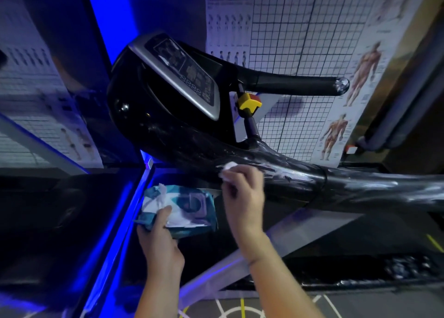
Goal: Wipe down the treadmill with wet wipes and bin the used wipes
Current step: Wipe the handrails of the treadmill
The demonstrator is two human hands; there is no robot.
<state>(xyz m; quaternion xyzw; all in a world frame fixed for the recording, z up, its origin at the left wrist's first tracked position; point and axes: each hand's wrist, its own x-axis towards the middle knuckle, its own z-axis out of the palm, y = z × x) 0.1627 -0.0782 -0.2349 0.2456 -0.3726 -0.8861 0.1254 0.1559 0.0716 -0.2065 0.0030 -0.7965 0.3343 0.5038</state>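
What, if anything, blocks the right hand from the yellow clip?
Probably nothing, so likely yes: the right hand, pinching a wipe on the handrail, has open space up to the yellow clip.

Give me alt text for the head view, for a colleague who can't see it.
The right hand holds a white wet wipe against the treadmill's glossy black handrail, which shows wet streaks. The left hand grips a pack of wipes below the console.

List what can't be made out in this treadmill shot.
Head view only.
- wipe: mostly hidden under the fingers of the right hand; its size is unclear.
- wipes pack: label blurred, near end covered by the left hand.
- console: readouts too dim and blurred to read.
- bin: not in frame.
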